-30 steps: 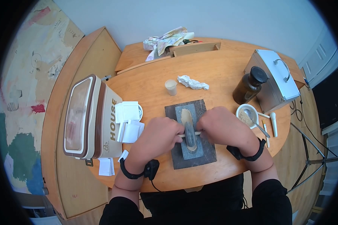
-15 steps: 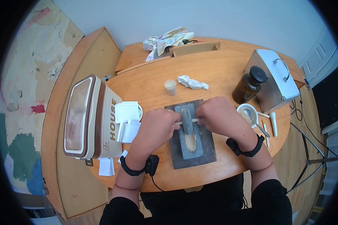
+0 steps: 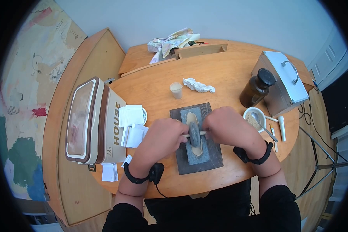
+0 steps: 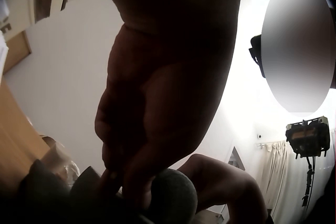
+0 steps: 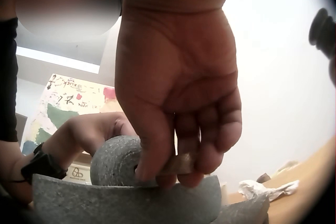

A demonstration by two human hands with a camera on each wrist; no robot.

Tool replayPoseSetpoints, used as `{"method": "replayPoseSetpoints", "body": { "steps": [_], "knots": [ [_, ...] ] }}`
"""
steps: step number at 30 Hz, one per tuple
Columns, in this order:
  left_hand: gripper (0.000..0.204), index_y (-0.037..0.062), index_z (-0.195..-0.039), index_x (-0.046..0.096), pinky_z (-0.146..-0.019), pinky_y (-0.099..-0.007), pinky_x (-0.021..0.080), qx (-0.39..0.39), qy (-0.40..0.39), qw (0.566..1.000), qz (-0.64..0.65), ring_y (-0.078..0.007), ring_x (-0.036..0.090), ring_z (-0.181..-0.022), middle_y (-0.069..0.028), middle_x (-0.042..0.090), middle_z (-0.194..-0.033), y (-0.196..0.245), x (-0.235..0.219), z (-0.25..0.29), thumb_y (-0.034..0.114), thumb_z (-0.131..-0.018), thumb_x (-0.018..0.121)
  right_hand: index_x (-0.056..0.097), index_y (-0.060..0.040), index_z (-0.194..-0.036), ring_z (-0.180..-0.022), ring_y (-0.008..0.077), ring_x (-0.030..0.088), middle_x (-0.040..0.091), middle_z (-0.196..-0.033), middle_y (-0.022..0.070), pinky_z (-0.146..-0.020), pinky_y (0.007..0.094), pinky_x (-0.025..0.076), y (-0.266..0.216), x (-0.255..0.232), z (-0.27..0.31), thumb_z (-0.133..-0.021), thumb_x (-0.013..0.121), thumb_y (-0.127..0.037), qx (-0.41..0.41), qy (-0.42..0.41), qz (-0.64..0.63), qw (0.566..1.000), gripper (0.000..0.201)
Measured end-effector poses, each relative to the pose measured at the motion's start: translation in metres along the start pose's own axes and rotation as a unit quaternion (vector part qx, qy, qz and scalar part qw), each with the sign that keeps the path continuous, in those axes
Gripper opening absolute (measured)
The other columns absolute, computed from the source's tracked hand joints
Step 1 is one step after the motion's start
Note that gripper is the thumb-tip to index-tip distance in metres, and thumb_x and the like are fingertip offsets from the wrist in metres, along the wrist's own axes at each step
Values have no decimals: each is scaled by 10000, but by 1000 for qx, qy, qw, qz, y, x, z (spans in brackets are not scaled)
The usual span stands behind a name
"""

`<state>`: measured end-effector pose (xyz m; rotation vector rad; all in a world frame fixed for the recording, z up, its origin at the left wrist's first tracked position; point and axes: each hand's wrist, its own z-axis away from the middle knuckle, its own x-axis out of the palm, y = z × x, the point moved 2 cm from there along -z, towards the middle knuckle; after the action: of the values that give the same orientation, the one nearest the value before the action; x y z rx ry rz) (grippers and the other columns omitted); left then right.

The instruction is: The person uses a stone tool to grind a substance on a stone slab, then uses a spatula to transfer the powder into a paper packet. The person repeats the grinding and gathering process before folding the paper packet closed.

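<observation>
A grey stone wheel (image 3: 195,135) stands upright in the groove of a long stone trough (image 3: 203,151), where beige powder (image 3: 197,150) lies at both ends. My left hand (image 3: 162,137) grips the wooden handle on the wheel's left side, and my right hand (image 3: 226,127) grips the handle on its right. In the right wrist view, thumb and fingers of the right hand (image 5: 181,92) curl round the handle (image 5: 178,164) beside the wheel (image 5: 116,161). The left wrist view shows the left hand (image 4: 157,92) dark, its fingertips beside the wheel (image 4: 174,196). A dark board (image 3: 216,160) lies under the trough.
Left of the hands are white papers (image 3: 135,135) and a beige carrier (image 3: 113,127). Beyond the trough are a cup (image 3: 176,91) and crumpled tissue (image 3: 199,85). To the right stand a brown jar (image 3: 254,91), a silver case (image 3: 282,85), a white bowl (image 3: 252,123) and a pestle (image 3: 281,128).
Both hands and the wheel rolled away from the body along the trough, then came partway back toward it. Both hands kept hold of the handle.
</observation>
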<state>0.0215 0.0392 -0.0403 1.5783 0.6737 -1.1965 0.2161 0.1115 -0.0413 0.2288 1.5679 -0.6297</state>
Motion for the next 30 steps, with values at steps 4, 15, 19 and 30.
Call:
{"method": "replayPoseSetpoints", "body": {
  "steps": [4, 15, 19, 30],
  "knots": [
    [119, 65, -843, 746, -679, -422, 529, -12, 84, 996, -18, -328, 685, -746, -110, 711, -771, -7, 2, -7, 168, -803, 791, 745, -76, -792, -808, 347, 692, 693, -783, 130, -710, 448, 551, 7, 0, -7, -748, 781, -136, 15, 20, 7, 1000, 82],
    [123, 63, -816, 739, -669, -419, 515, -24, 44, 999, 3, -324, 679, -742, -110, 703, -747, -4, -1, -5, 165, -788, 803, 752, -82, -817, -826, 341, 696, 707, -814, 119, -736, 445, 551, 7, -2, -5, -759, 782, -121, 10, 9, -34, 999, 76],
    [127, 63, -811, 735, -655, -424, 512, -14, 9, 1000, 12, -333, 679, -735, -121, 697, -736, -1, 0, -2, 162, -778, 809, 755, -84, -822, -821, 344, 697, 707, -806, 122, -725, 446, 553, 3, 0, -1, -758, 785, -133, -1, 5, -24, 1000, 85],
    [118, 70, -836, 743, -662, -429, 521, 7, -3, 1000, -2, -340, 685, -745, -124, 705, -761, 1, 2, 1, 157, -783, 804, 750, -73, -805, -792, 355, 694, 689, -761, 135, -705, 455, 556, -2, 0, 3, -738, 788, -154, -20, -1, 6, 1000, 112]
  ]
}}
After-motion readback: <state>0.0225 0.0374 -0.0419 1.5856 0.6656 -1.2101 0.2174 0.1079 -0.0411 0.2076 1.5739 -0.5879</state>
